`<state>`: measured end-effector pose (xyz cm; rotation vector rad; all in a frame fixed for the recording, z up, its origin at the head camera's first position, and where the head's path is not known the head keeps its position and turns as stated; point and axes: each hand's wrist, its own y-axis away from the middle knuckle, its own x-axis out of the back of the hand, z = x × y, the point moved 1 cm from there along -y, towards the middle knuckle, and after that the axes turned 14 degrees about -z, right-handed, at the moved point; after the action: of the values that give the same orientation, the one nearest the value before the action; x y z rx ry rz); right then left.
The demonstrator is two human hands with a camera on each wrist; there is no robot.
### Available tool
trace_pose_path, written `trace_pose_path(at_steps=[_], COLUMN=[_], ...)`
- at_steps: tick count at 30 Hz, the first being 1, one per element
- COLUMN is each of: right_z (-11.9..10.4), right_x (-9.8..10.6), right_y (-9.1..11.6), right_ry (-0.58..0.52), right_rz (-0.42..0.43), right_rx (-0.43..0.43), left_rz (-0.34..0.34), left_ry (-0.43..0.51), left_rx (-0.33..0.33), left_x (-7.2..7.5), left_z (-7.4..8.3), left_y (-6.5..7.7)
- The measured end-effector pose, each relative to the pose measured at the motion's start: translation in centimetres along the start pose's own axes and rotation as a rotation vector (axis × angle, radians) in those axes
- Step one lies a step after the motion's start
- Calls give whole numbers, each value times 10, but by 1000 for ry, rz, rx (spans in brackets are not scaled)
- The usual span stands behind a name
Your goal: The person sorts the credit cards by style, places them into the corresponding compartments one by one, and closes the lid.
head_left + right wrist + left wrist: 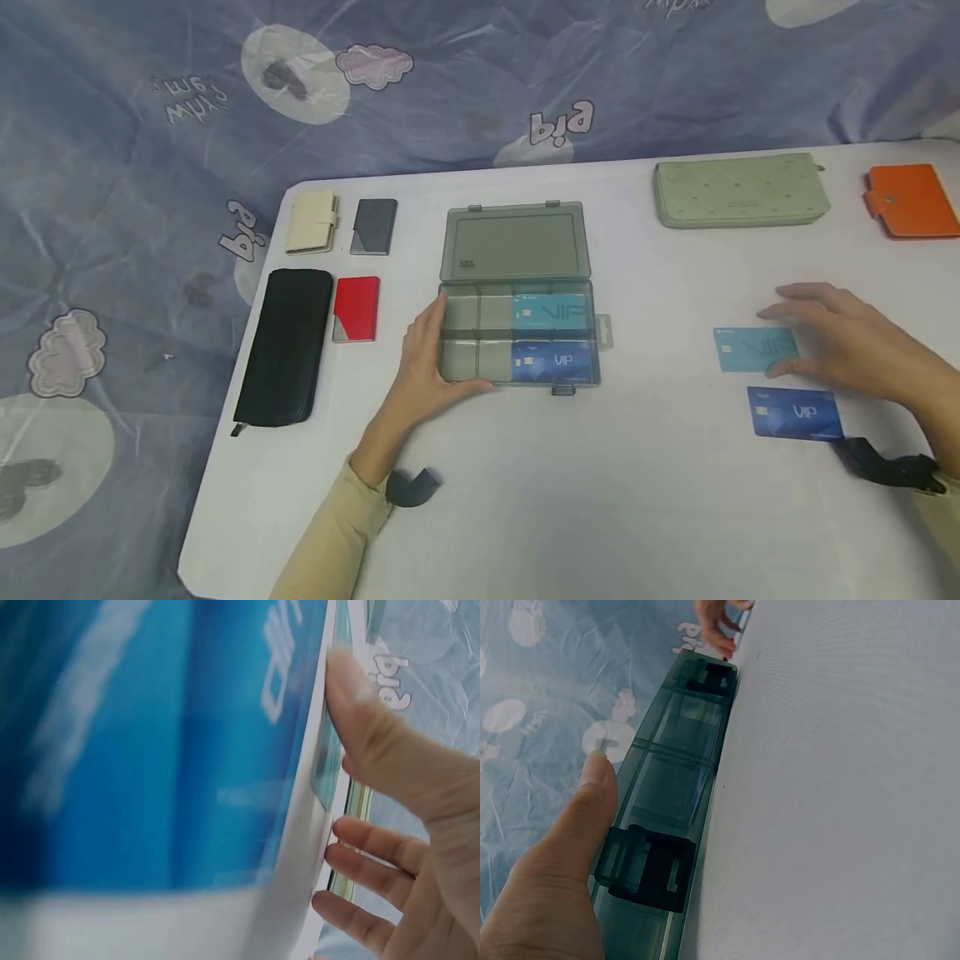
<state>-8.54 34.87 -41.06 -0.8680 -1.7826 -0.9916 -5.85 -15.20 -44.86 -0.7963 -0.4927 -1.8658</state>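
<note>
A translucent grey-green compartment box (495, 333) lies with its lid (515, 242) tipped back. My left hand (423, 362) holds its front left corner, thumb along the front edge and fingers along the left side. In the box's right compartments lie a light-blue VIP card (551, 312) and a dark-blue VIP card (552, 362). My right hand (843, 342) is over the right end of another light-blue card (750, 348) on the table, thumb and fingers spread apart. Just below that lies a second dark-blue card (795, 413), large and close in the right wrist view.
On the left of the white table (570, 500) lie a black zip wallet (285, 346), a red card case (356, 308), a dark grey card case (373, 225) and a cream card holder (311, 221). A green wallet (738, 192) and an orange card holder (913, 200) lie at the back right.
</note>
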Motion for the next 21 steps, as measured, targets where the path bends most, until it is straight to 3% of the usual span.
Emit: trace_pose_path(at_steps=[4,14,17,21], right_z=[-6,-15,-17,-19], right_x=[3,11,13,15], right_y=[-8,-25,-27,-27], right_ry=[-19,-44,-47,-75], right_rz=[29,-56,-71,-153], right_rx=[28,65,31,-57], left_rz=[3,1,0,-3], left_ry=[1,7,9,15], left_rx=[10,29,16,11], left_x=[2,2,1,0], left_z=[0,-2,-2,-1], left_y=[2,3,1,0])
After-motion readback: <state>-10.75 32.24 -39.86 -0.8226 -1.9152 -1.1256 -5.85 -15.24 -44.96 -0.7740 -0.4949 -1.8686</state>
